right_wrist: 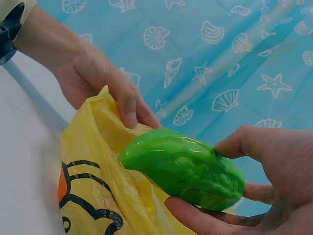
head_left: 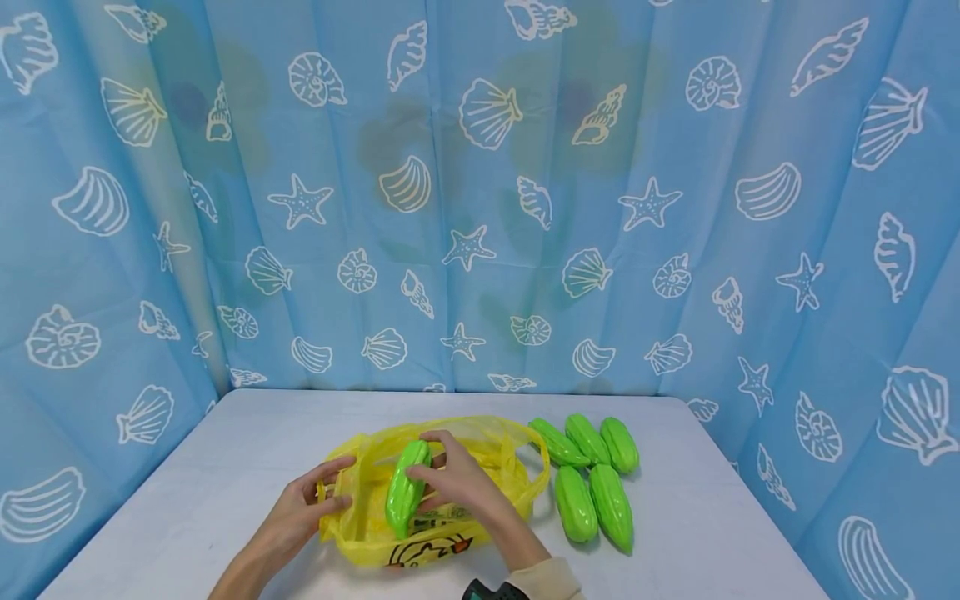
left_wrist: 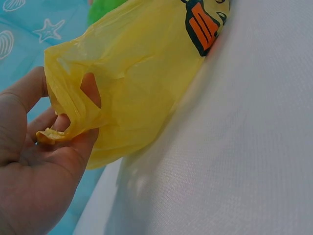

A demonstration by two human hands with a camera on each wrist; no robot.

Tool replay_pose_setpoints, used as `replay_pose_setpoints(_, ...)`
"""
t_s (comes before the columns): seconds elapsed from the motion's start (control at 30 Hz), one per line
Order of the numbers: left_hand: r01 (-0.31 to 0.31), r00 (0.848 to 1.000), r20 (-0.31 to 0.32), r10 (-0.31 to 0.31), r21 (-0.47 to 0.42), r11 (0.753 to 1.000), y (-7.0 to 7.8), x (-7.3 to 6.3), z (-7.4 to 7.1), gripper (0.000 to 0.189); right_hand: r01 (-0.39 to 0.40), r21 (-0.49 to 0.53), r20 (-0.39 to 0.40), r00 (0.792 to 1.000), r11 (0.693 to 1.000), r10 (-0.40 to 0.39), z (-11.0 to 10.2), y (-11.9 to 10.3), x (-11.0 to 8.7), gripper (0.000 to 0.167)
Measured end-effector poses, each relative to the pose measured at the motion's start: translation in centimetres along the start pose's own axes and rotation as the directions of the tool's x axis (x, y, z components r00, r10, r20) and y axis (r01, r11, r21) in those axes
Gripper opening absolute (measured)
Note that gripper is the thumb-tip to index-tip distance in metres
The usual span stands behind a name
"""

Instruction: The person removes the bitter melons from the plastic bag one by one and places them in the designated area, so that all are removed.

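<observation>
A yellow plastic bag [head_left: 367, 550] with a printed cartoon lies on the table, its mouth spread upward. My left hand [head_left: 296, 504] grips the bag's left edge; in the left wrist view, the fingers and thumb of that hand [left_wrist: 54, 156] curl round the gathered yellow film [left_wrist: 132, 83]. My right hand [head_left: 461, 479] holds a shiny green bitter gourd [head_left: 407, 487] over the bag's opening. The right wrist view shows this bumpy gourd [right_wrist: 181, 166] between thumb and fingers, its tapered end toward the bag's rim. Something dark and patterned shows inside the bag near the front.
Several more green bitter gourds [head_left: 576, 504] lie in two rows on the white table [head_left: 697, 500], right of the bag. One bag handle [head_left: 536, 475] loops out toward them. A blue curtain [head_left: 480, 208] printed with shells hangs behind the table and at both sides.
</observation>
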State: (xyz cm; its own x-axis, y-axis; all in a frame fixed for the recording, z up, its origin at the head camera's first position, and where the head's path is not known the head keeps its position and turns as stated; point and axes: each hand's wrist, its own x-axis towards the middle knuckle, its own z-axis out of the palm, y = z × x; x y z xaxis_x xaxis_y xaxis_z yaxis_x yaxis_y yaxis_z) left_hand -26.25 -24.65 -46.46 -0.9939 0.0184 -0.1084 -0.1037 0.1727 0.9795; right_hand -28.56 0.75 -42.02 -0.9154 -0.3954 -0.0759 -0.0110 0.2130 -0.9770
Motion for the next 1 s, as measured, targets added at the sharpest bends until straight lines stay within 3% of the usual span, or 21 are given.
replay_pose_setpoints(0.47, 0.014, 1.0, -0.002, -0.014, 0.002, 1.0, -0.2, 0.2, -0.1, 0.065, 0.021, -0.001, -0.025, 0.999, 1.0, -0.021, -1.1, -0.8, -1.0, 0.066)
replay_pose_setpoints(1.0, 0.005, 1.0, 0.006, -0.005, -0.019, 1.0, -0.1, 0.1, -0.1, 0.065, 0.047, 0.012, 0.003, 0.999, 0.999, -0.047, -2.8, -1.2, -2.1, 0.068)
